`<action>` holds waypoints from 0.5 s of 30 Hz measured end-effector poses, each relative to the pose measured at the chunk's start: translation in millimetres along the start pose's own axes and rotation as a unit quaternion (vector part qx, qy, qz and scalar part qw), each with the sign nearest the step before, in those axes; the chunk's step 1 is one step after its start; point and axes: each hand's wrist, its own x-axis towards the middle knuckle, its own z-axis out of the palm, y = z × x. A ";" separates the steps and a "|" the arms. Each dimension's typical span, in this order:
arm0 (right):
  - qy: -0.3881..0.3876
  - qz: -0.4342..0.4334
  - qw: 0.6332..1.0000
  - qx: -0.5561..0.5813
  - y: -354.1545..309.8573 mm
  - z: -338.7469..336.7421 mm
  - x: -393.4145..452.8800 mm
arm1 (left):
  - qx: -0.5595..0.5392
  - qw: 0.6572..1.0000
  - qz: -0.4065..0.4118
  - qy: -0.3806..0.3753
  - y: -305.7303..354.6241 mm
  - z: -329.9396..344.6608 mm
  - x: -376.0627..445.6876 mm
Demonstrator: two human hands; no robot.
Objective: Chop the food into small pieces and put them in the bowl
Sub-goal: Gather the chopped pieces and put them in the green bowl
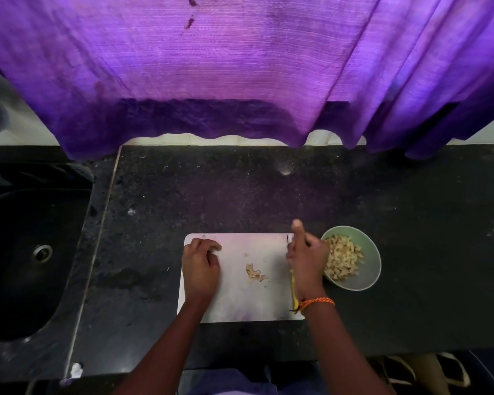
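I am looking down at a white cutting board (pixel 240 297) lying on a dark speckled counter (pixel 211 195). Near its middle a small heap of pale tan food scraps (pixel 255 273) is sitting, thin curled strips bunched together, with a tiny crumb just above them. The heap is running roughly from upper left to lower right.

A pale green bowl (pixel 365 280) is standing just off the board's right edge, holding a mound of pale chopped pieces (pixel 344 260).

My left hand (pixel 200 266) is resting on the board's left part, fingers curled under; I cannot tell whether it is pinching anything. My right hand (pixel 307 260) is gripping a knife (pixel 293 283) with a yellow handle, index finger stretched forward. The knife is lying along the board's right edge, its long axis pointing away from me, with the dark blade tip showing beyond the hand.

An orange bracelet (pixel 315 303) is circling the right wrist. A dark sink (pixel 35 252) is lying well apart to the left, and a purple curtain (pixel 211 67) is hanging over the counter's far edge. Open counter is stretching beyond the board and to the right of the bowl.
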 end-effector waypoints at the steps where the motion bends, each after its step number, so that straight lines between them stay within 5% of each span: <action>1: -0.018 0.008 1.000 0.011 3.2 9.3 -5.6 | 0.000 1.000 0.000 0.000 -0.4 0.1 0.0; 7: -0.038 -0.042 0.979 -0.195 41.0 47.7 -22.8 | 0.007 1.000 0.000 -0.010 -3.6 0.0 0.9; 11: -0.079 -0.151 0.895 -0.413 49.3 52.9 -29.9 | 0.005 1.000 0.002 -0.016 -4.4 -0.5 1.0; 15: -0.135 -0.260 0.830 -0.475 50.7 55.4 -35.9 | -0.002 1.000 0.003 -0.015 -4.5 -0.4 1.4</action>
